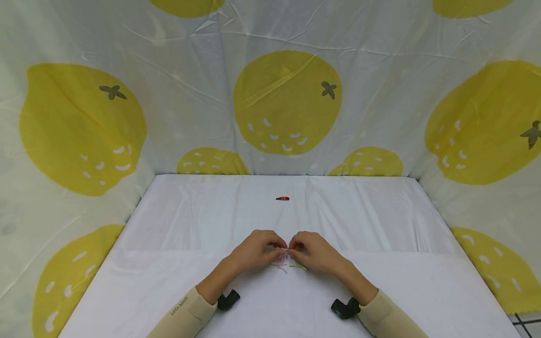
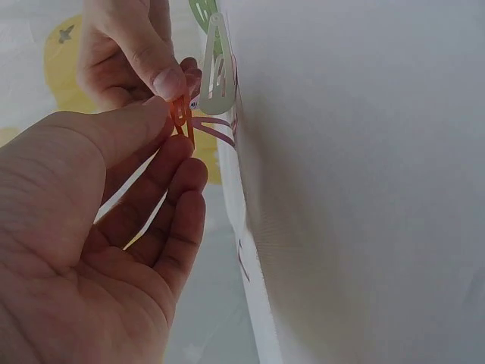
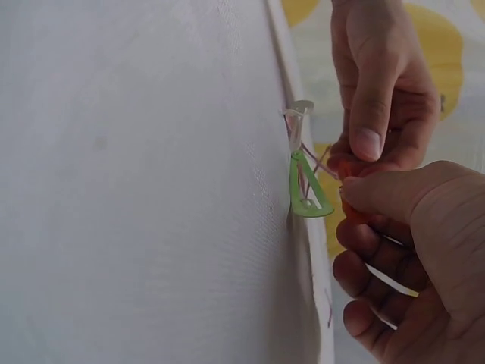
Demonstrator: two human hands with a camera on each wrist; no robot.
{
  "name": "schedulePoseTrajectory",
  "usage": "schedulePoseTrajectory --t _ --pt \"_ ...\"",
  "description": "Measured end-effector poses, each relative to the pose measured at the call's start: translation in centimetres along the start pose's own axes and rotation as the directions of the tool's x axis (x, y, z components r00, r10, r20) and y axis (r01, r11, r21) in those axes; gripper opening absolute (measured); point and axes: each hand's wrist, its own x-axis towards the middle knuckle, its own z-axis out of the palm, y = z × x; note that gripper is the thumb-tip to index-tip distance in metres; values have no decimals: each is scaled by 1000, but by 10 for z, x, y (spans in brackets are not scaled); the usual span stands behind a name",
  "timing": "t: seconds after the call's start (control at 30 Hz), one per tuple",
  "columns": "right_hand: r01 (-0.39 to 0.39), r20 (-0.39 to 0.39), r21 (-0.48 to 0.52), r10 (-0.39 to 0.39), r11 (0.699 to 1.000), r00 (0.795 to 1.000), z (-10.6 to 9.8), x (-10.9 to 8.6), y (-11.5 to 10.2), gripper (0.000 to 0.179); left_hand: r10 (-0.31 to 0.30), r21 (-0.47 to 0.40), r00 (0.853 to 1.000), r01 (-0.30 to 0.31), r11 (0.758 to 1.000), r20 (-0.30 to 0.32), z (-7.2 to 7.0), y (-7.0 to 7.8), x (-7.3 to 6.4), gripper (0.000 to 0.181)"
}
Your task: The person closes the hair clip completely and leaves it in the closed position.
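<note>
Near the middle of the table, my left hand (image 1: 253,251) and right hand (image 1: 316,253) meet, fingertips almost touching. Between thumb and fingers, both pinch a small orange-red hair clip (image 2: 180,117), partly covered by the fingertips. Just below the hands in the head view, a green hair clip (image 1: 298,266) lies beside pinkish strips (image 1: 279,266). A pale hair clip (image 2: 218,95) shows close to the fingers in the left wrist view. Pink strips lie next to it; whether they are clips or cords I cannot tell.
Farther back on the white table cloth (image 1: 220,211) lies a red hair clip (image 1: 282,198). A lemon-print curtain (image 1: 287,103) closes off the back and both sides. A dark wrist device (image 1: 228,300) sits at the left cuff, another (image 1: 345,308) at the right.
</note>
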Motion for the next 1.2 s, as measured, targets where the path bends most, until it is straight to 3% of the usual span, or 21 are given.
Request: schedulePoseTrajectory --t 0.23,0.73,1.03,1.2 --pt "31 -14 34 -31 999 999 -3 -1 -1 4 40 -4 999 -40 999 -37 0 -1 1 12" --pt "101 -102 67 -94 993 990 -2 -1 -2 7 0 3 996 0 1000 -85 -1 -2 0 17" --pt "160 -186 -7 -158 987 970 -1 1 0 13 -29 20 997 31 999 -74 -4 0 1 9" --pt "172 -222 -50 -179 984 958 -1 1 -2 11 -15 24 996 17 1000 -91 -4 0 2 12"
